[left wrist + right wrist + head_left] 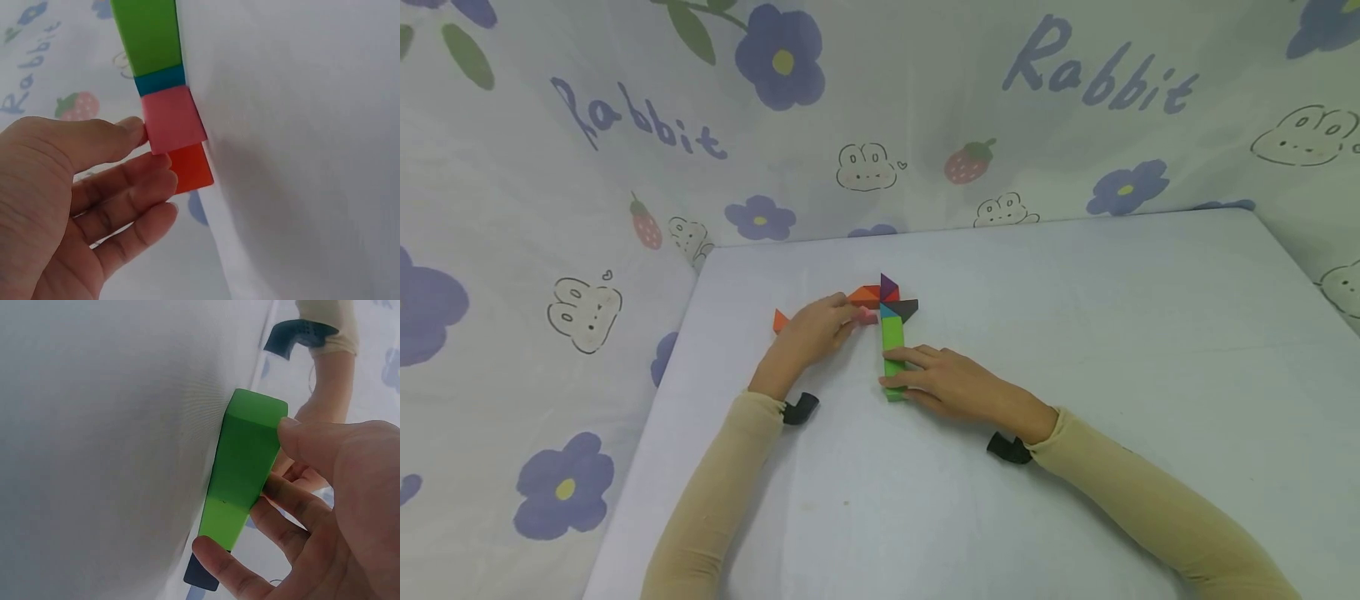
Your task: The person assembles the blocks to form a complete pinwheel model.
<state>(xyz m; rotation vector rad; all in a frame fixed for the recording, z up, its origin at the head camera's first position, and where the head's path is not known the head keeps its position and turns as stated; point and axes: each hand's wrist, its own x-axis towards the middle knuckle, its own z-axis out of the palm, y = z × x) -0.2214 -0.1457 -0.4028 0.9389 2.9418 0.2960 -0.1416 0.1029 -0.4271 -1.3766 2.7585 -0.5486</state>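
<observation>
My left hand (816, 329) pinches a small pink block (175, 119) between thumb and fingers, at the left side of a pinwheel-like cluster. That cluster has orange (863, 296) and red pieces, a purple triangle (888, 288), a dark grey piece (907, 309) and a teal triangle (889, 311). From the teal piece a green strip of blocks (892, 333) runs toward me. Over its near part my right hand (955, 383) lays its fingers across the top, gripping it lightly. In the right wrist view the thumb (300, 434) touches the edge of the near green block (244, 456).
An orange triangle (780, 321) lies just left of my left hand, partly covered by it. The white table (1112, 333) stretches to the right and toward me. Behind it hangs a printed cloth (925, 100). A black wrist mount (801, 408) sits by each sleeve.
</observation>
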